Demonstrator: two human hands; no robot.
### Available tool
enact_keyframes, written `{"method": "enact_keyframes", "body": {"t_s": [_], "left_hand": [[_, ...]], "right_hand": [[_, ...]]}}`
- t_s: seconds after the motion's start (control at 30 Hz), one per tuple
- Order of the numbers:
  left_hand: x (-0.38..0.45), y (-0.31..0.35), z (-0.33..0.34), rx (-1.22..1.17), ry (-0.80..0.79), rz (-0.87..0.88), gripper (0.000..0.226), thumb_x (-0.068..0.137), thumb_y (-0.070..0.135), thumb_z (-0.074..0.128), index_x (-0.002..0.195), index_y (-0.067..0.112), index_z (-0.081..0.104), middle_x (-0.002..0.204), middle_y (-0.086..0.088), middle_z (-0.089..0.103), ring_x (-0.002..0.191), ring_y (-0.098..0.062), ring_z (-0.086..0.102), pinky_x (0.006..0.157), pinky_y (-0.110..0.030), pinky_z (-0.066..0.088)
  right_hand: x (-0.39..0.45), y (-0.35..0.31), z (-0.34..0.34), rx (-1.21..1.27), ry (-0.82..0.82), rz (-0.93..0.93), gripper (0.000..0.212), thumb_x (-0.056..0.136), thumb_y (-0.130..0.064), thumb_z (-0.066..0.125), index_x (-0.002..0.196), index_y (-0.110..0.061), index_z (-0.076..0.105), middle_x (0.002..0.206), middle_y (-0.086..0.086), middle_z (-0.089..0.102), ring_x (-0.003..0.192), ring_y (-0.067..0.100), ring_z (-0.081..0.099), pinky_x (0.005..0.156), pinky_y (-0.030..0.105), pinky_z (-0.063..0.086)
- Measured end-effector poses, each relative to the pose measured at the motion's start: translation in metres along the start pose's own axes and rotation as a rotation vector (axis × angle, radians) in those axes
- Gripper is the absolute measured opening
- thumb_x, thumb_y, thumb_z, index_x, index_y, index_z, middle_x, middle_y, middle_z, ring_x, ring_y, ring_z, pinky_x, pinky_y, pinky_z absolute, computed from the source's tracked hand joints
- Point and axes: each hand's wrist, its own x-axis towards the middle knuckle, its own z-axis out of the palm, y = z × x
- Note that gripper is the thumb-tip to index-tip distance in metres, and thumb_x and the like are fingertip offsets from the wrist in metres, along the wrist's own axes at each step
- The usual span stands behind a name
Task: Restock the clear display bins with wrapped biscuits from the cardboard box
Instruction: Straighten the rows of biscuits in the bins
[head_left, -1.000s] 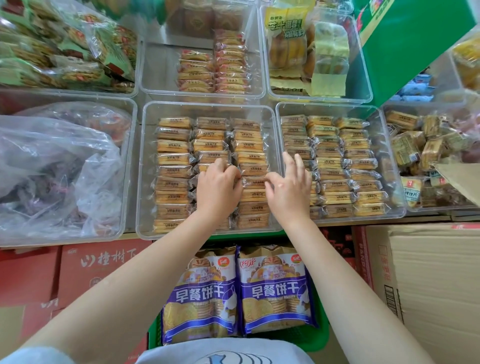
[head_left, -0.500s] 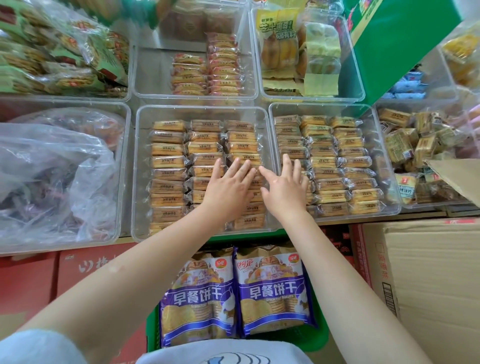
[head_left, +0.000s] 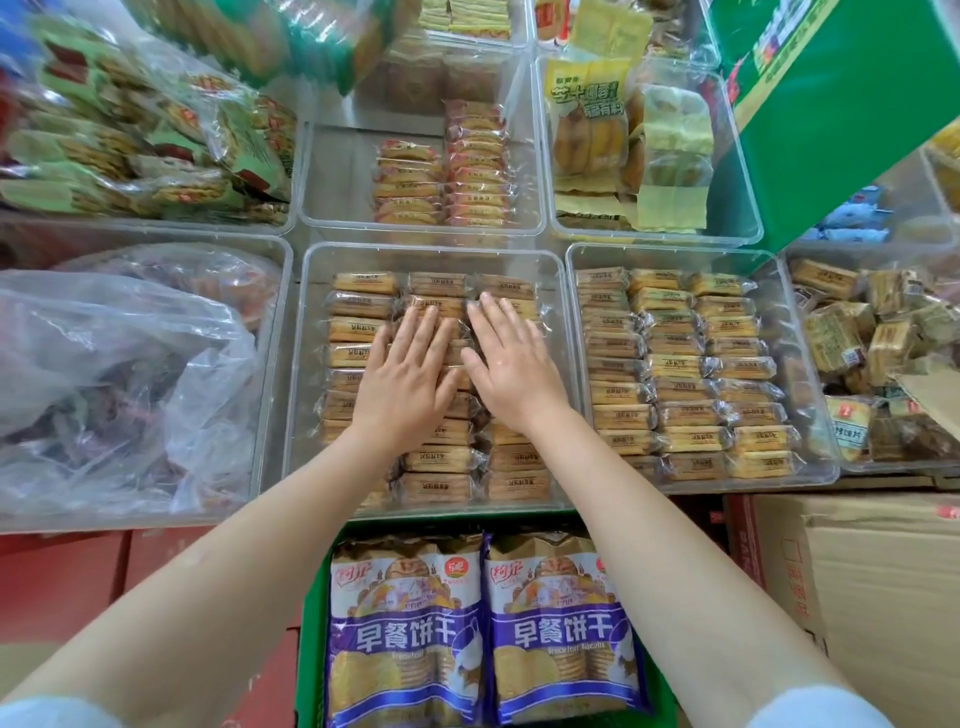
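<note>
head view: left hand and right hand laid flat, fingers straight, slightly spread, on wrapped biscuits in middle clear bin. step judged: rows being levelled. next: more packs to be fetched from cardboard box at right.

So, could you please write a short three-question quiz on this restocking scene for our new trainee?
1. True or false: both hands lie flat, fingers straight, on the wrapped biscuits in the middle clear bin.
2. How many rows of biscuits does that bin hold? A) two B) three C) five
3. Fill in: the cardboard box sits at the lower ____ of the view.

Key
1. True: the left hand and right hand press side by side.
2. B
3. right
</note>
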Motion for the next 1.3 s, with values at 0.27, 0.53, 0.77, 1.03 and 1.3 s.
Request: {"method": "enact_keyframes", "body": {"t_s": [0.27,0.53,0.77,1.03,1.3], "left_hand": [[0.001,-0.002,0.005,-0.015,0.024,0.009,0.072,0.1,0.058,-0.004,0.162,0.023,0.002,0.168,0.001,-0.007,0.154,-0.017,-0.015,0.126,-0.044,-0.005],[0.001,-0.001,0.006,-0.011,0.031,0.003,0.069,0.101,0.057,-0.003,0.161,0.022,-0.004,0.168,0.001,-0.011,0.153,-0.017,-0.019,0.125,-0.044,-0.007],[0.001,-0.001,0.006,0.003,0.029,0.003,0.069,0.101,0.057,-0.003,0.16,0.022,-0.007,0.168,0.0,-0.013,0.153,-0.018,-0.02,0.125,-0.044,-0.009],[0.001,-0.001,0.005,-0.002,0.021,0.001,0.069,0.101,0.057,-0.002,0.16,0.022,-0.008,0.168,0.001,-0.013,0.153,-0.017,-0.021,0.125,-0.045,-0.008],[0.001,-0.002,0.006,-0.036,0.03,0.001,0.069,0.102,0.057,0.002,0.161,0.022,-0.004,0.168,0.001,-0.01,0.154,-0.016,-0.018,0.125,-0.044,-0.007]], "right_hand": [[0.003,0.003,0.007,-0.18,0.035,0.151,0.069,0.1,-0.065,0.012,0.158,-0.029,0.027,0.169,0.003,0.002,0.156,0.024,-0.004,0.124,0.049,-0.009],[0.025,-0.012,-0.008,-0.087,0.131,0.157,0.061,0.105,-0.057,0.022,0.158,-0.026,0.029,0.168,0.008,0.011,0.155,0.03,0.006,0.124,0.049,0.002],[0.039,-0.007,0.005,-0.058,0.039,0.205,0.065,0.102,-0.064,0.017,0.16,-0.038,0.008,0.17,0.003,-0.002,0.156,0.025,-0.005,0.124,0.048,-0.005],[0.039,-0.013,0.009,-0.059,0.013,0.29,0.071,0.1,-0.068,0.012,0.161,-0.033,0.01,0.168,0.004,-0.013,0.154,0.023,-0.016,0.124,0.049,-0.01],[0.036,-0.024,0.005,0.004,0.068,0.417,0.069,0.1,-0.068,0.012,0.159,-0.035,0.02,0.167,0.014,-0.012,0.153,0.029,-0.018,0.124,0.049,-0.01]]}}
